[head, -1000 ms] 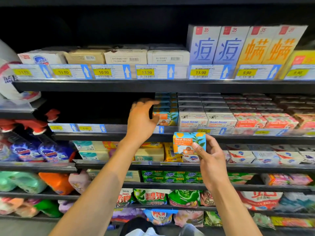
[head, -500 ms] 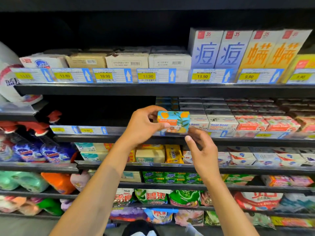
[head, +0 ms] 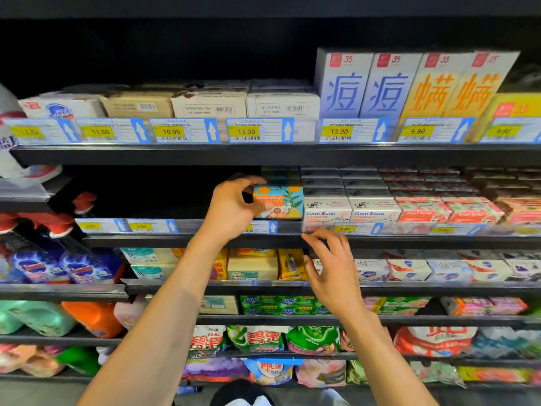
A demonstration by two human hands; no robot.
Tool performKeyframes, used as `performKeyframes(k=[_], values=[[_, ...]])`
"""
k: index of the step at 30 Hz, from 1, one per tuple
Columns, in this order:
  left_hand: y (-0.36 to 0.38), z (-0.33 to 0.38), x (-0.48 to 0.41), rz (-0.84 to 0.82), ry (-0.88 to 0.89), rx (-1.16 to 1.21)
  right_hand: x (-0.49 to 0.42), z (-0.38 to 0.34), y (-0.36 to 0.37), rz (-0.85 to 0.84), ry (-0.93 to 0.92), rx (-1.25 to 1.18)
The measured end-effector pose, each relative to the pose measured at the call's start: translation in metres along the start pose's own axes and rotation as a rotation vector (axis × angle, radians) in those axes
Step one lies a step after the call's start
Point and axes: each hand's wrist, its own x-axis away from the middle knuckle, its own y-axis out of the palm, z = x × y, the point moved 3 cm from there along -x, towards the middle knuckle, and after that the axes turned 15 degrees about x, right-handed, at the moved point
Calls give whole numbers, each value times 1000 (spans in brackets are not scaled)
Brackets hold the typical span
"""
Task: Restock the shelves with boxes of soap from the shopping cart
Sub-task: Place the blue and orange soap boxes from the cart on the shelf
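Observation:
A blue and orange Goat Soap box [head: 282, 202] stands at the front of the second shelf [head: 181, 240], at the left end of the soap row. My left hand [head: 234, 208] grips its left end with curled fingers and thumb. White Goat Soap boxes [head: 351, 210] and red ones [head: 448, 212] line up to its right. My right hand [head: 333, 268] hovers lower, below the shelf edge, fingers loosely spread and holding nothing. The shopping cart is out of view.
A dark gap on the second shelf lies left of the blue box. The top shelf [head: 263, 155] carries flat soap boxes and tall upright cartons [head: 389, 83]. Lower shelves hold soap bars, detergent bags [head: 263, 339] and bottles [head: 35, 266]. Price tags line each shelf edge.
The soap box passed from my right hand to my left, which set it at the shelf front. My right hand let go and dropped below the shelf edge.

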Motion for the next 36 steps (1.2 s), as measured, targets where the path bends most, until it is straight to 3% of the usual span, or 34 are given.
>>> performKeyframes(k=[8,16,24,26,28,32,36], values=[[13,-15,11,22,73,-139,-1,0,-1,6,9,-12],[12,-15,20,27,128,-125,3,-3,-1,-10,-13,49],[23,-5,37,-58,82,-447,7,-4,-16,-132,-75,129],[28,9,50,-23,144,-533,14,-1,-28,-126,-40,120],[39,29,68,19,246,-465,25,7,-41,-132,12,116],[90,46,96,-149,374,-392,60,42,-64,-176,150,171],[157,36,109,-406,382,-417,111,90,-82,-234,340,279]])
